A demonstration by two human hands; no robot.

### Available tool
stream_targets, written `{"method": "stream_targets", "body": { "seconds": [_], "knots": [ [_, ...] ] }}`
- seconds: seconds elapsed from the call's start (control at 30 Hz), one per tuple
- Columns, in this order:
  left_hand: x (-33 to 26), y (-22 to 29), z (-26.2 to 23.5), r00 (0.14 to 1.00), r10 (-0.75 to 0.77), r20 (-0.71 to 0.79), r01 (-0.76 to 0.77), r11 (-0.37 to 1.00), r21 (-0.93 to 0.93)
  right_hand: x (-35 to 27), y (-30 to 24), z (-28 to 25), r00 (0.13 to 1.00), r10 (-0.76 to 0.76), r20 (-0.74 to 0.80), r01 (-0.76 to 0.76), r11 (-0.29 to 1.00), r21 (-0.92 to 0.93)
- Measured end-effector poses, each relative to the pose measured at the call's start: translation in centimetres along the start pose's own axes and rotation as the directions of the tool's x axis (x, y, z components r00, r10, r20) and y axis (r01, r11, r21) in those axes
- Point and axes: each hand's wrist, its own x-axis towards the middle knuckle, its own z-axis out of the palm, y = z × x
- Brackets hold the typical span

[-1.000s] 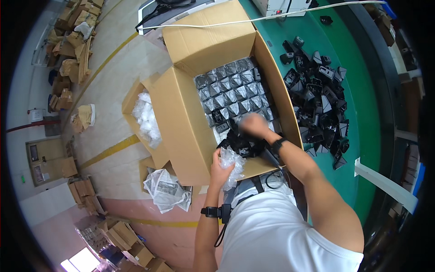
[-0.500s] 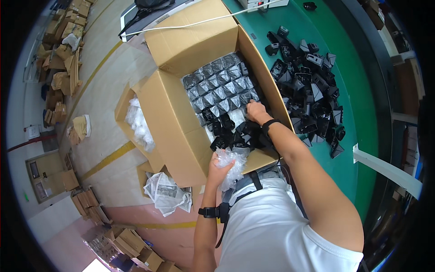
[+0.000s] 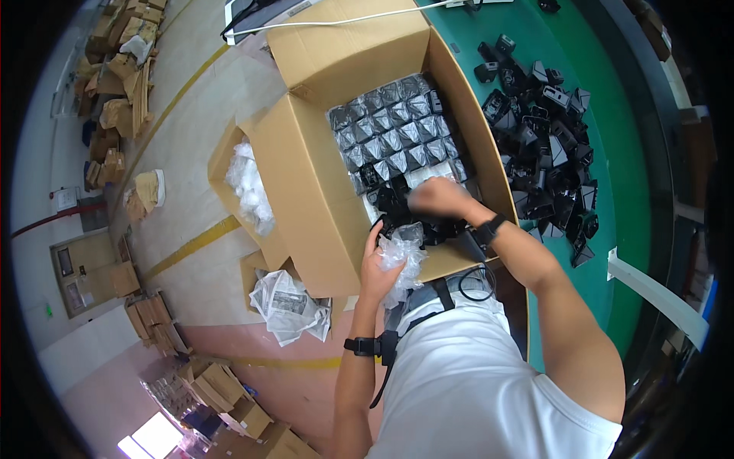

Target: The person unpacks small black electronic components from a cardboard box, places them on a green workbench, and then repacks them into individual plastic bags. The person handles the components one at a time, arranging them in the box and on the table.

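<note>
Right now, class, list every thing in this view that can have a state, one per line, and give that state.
Large cardboard box: flaps open, partly filled with rows of bagged black parts.
Smaller box: open, holding clear bags.
Left hand: closed on a crumpled clear plastic bag.
Right hand: inside the large box, blurred, grip unclear.
Black parts on the green table: loose, unbagged, heaped.
Crumpled paper: lying on the floor.

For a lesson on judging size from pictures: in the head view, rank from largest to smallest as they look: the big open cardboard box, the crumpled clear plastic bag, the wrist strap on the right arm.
1. big open cardboard box
2. crumpled clear plastic bag, at the left hand
3. wrist strap, by the right hand
</note>
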Motion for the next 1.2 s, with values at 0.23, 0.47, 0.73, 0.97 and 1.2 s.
{"method": "stream_targets", "body": {
  "seconds": [0.23, 0.47, 0.73, 0.97, 1.2],
  "knots": [
    [-0.1, -1.2, 2.4, 0.93, -0.3, 0.214, 0.347, 0.909, -0.23, -0.9, -3.3, -2.0, 0.954, -0.007, 0.299, -0.2, 0.727, 0.657],
    [-0.9, -2.0, 1.9, 0.886, -0.436, 0.157, 0.463, 0.829, -0.313, 4.1, 9.7, -0.5, 0.919, 0.305, -0.25, -0.394, 0.679, -0.619],
    [-1.1, -2.0, 1.5, 0.919, -0.374, 0.127, 0.395, 0.882, -0.257, 4.2, 11.5, 2.1, 0.785, 0.406, -0.469, -0.564, 0.781, -0.268],
    [0.8, 0.2, 1.2, 0.975, -0.201, 0.089, 0.219, 0.934, -0.283, -2.4, -5.2, -1.1, 0.931, -0.296, 0.215, 0.283, 0.955, 0.09],
    [1.1, -1.3, 1.4, 0.907, -0.39, 0.158, 0.421, 0.852, -0.312, -2.9, -8.5, -2.4, 0.922, -0.35, 0.163, 0.34, 0.936, 0.087]
  ]
}}
